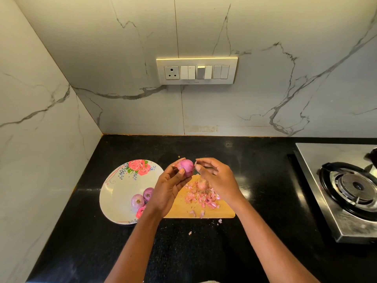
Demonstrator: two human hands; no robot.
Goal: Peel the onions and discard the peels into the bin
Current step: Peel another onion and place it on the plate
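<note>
Onion (185, 166): glossy purple (mostly peeled).

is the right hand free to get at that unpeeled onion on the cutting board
Probably not straight away: the right hand is pinching a bit of peel at the onion held in the left hand. The onion on the board lies just below it, with nothing covering it.

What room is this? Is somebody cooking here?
Most likely a home kitchen. A gas stove sits on the black counter by a marble-look wall, and the hands are peeling an onion above a cutting board covered in peels.
</note>
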